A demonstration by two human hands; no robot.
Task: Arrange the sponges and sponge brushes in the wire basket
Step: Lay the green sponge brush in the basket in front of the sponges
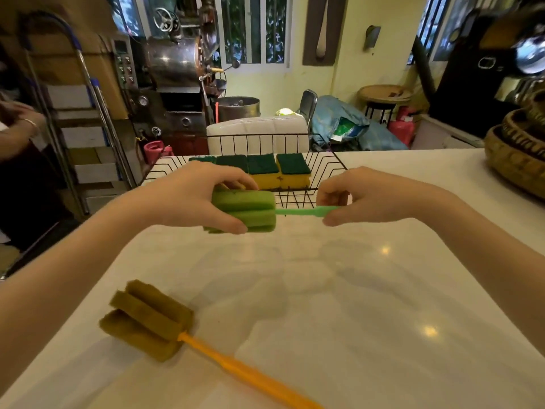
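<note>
White counter (295, 276), wire basket (324, 169) just beyond both grips. Left hand (188, 196) closed around green sponge brush (247, 211); right hand (354, 196) pinching handle. Best kept level, lowered alongside sponges (277, 169). Orange sponge brush (153, 320) nearer, untouched.

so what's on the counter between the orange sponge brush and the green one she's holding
Nothing: in the head view, bare white countertop separates the orange sponge brush from the held green sponge brush.
</note>
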